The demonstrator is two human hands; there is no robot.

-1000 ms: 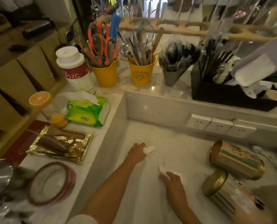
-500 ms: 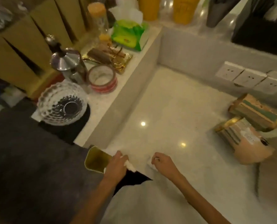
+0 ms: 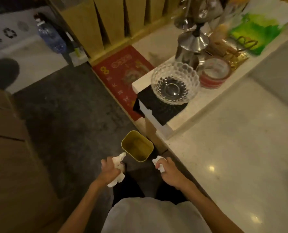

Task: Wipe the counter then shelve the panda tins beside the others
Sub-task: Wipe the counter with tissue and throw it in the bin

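My left hand (image 3: 110, 170) is closed around a crumpled white tissue (image 3: 117, 169), held over the dark floor just left of a small yellow bin (image 3: 137, 145). My right hand (image 3: 170, 172) grips a second wad of white tissue (image 3: 158, 163) beside the edge of the pale marble counter (image 3: 240, 148), right of the bin. Both hands hover near the bin's open top. The panda tins are out of view.
A raised ledge holds a clear glass bowl (image 3: 175, 84) on a black mat, a roll of tape (image 3: 214, 74), a steel pot (image 3: 190, 47) and a green tissue pack (image 3: 256, 32). A red mat (image 3: 123, 78) lies on the floor; cardboard boxes (image 3: 10, 157) stand at left.
The view swung left and down from the counter to the floor and bin. Both hands left the countertop with their tissues and now hang beside the yellow bin; the tins dropped out of view.
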